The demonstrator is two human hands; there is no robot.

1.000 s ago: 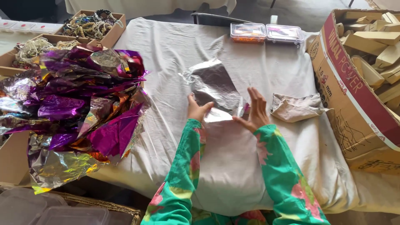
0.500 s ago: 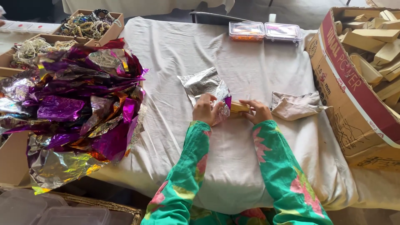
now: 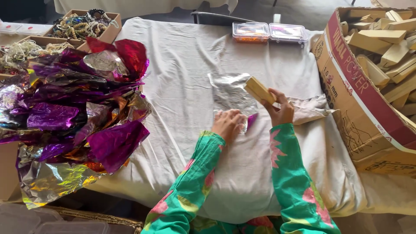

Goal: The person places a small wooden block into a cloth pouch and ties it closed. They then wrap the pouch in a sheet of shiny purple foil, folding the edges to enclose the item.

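On the cloth-covered worktop (image 3: 182, 56), the silver foil sheet (image 3: 229, 93) at frame centre lay pinned under the flat, open left hand (image 3: 227, 125), while the right hand (image 3: 281, 110) gripped a tan wooden block (image 3: 259, 89) just above it, best set down squarely.

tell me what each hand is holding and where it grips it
The right hand holds a wooden block by its near end. The left hand holds nothing, pressing flat on the foil sheet.

Two clear lidded containers (image 3: 269, 32), one silver foil sheet (image 3: 229, 93), perhaps three cardboard boxes (image 3: 359, 108).
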